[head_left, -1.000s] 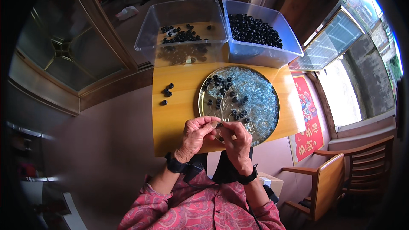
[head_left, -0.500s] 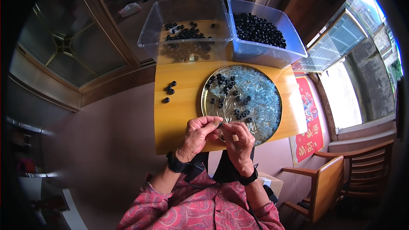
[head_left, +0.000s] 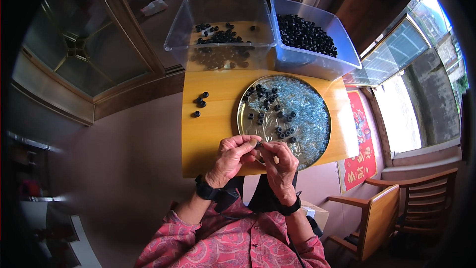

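Both my hands are pinched nearly closed, tips meeting: left hand (head_left: 232, 160) has thumb and forefinger on a small dark piece (head_left: 260, 144), right hand (head_left: 281, 166) has its fingertips against the piece from the right. Can't tell whether a second, tinier part is between my fingers; tips cover it. Fingertip hold rather than palm, I'd say because the piece is so small and two sides need steadying. Grip sits over the near edge of a round metal tray (head_left: 240, 119), presumably so anything dropped lands inside it. Just beyond the grip, on the tray: black ring-like pieces (head_left: 285, 133), some bunched, some apart, near enough for a short reach. Right of them and farther out, a spread of clear bluish bits (head_left: 310, 114) fills the right side; the split looks like it keeps the two kinds findable. Left of the grip and beyond, off the tray: four loose black pieces (head_left: 201, 102) on the wooden table (head_left: 208, 141); reason unclear. Farthest ahead, two plastic bins side by side: left clear bin (head_left: 175, 34) with a thin scatter of black pieces, right bluish bin (head_left: 317, 64) heaped with them, likely bulk stock parked out of elbow range.
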The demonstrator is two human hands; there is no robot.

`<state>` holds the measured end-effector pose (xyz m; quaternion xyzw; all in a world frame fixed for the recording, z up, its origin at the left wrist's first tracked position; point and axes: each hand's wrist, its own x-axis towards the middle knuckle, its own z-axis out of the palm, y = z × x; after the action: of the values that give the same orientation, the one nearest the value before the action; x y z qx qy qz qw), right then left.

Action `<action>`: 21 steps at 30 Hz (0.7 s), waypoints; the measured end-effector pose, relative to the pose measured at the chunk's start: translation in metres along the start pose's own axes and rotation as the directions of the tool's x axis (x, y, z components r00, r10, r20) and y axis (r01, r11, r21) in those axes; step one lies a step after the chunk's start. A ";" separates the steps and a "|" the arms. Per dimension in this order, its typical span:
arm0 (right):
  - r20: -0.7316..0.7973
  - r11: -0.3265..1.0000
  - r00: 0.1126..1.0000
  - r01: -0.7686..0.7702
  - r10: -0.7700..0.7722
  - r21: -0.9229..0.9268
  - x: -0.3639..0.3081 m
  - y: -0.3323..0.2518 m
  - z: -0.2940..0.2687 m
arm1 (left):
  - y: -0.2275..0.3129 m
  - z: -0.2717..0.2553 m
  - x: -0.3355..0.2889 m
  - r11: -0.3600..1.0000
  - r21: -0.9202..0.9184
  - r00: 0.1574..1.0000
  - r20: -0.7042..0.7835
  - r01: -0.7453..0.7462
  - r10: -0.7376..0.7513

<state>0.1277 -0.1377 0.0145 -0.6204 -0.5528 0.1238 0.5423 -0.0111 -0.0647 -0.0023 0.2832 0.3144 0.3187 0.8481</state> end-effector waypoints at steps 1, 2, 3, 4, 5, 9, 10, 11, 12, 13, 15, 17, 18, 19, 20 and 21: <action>-0.008 0.999 0.999 0.035 -0.035 -0.018 0.000 0.001 0.000 | 0.000 0.001 0.000 1.000 0.011 1.000 -0.002 -0.006 0.006; -0.007 0.999 0.999 0.035 -0.035 -0.017 0.000 0.001 0.001 | -0.001 0.000 0.000 1.000 0.010 1.000 -0.003 -0.007 0.007; -0.004 0.999 0.999 0.037 -0.037 -0.021 0.000 0.001 0.001 | -0.001 0.000 0.000 1.000 0.020 1.000 -0.001 -0.019 0.019; -0.002 0.999 0.999 0.040 -0.040 -0.025 0.000 0.001 0.001 | -0.002 0.000 0.000 0.999 0.030 1.000 0.002 -0.031 0.031; -0.001 0.999 0.999 0.040 -0.040 -0.025 0.000 0.002 0.001 | -0.002 -0.001 0.000 0.999 0.029 0.999 0.001 -0.032 0.032; 0.014 0.994 0.996 0.089 -0.088 -0.067 -0.001 0.002 0.003 | -0.001 -0.001 -0.001 0.995 0.078 0.999 -0.005 -0.054 0.054; 0.022 0.990 0.994 0.111 -0.110 -0.090 -0.001 0.002 0.003 | 0.000 -0.001 -0.002 0.991 0.113 0.998 -0.014 -0.066 0.068; 0.023 0.990 0.994 0.111 -0.109 -0.090 -0.001 0.002 0.003 | 0.000 -0.002 -0.002 0.992 0.112 0.998 -0.015 -0.065 0.067; 0.034 0.986 0.991 0.130 -0.127 -0.105 -0.001 0.002 0.003 | 0.000 -0.003 -0.002 0.987 0.138 0.997 -0.005 -0.080 0.081; 0.046 0.981 0.988 0.149 -0.145 -0.120 -0.001 0.002 0.004 | 0.000 -0.004 -0.002 0.982 0.163 0.996 0.005 -0.094 0.095; 0.050 0.984 0.991 0.132 -0.126 -0.118 -0.002 0.001 0.003 | 0.001 -0.004 -0.002 0.984 0.153 0.996 0.011 -0.088 0.088; 0.054 0.987 0.993 0.114 -0.108 -0.117 -0.002 -0.001 0.003 | 0.001 -0.004 -0.003 0.986 0.144 0.997 0.018 -0.082 0.080; 0.059 0.983 0.991 0.126 -0.119 -0.130 -0.002 -0.002 0.002 | 0.001 -0.005 -0.003 0.992 0.111 0.998 0.020 -0.062 0.061; 0.064 0.980 0.990 0.138 -0.130 -0.144 -0.002 -0.002 0.002 | 0.002 -0.005 -0.003 0.996 0.077 0.999 0.022 -0.042 0.041; 0.065 0.980 0.989 0.138 -0.129 -0.144 -0.002 -0.002 0.002 | 0.002 -0.006 -0.003 0.996 0.076 0.999 0.021 -0.042 0.041; 0.062 0.983 0.991 0.128 -0.121 -0.131 -0.002 -0.003 0.003 | 0.002 -0.007 -0.002 0.998 0.061 1.000 0.015 -0.022 0.021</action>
<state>0.1236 -0.1384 0.0147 -0.6163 -0.6121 0.0685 0.4908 -0.0180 -0.0634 -0.0048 0.3148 0.3150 0.3158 0.8378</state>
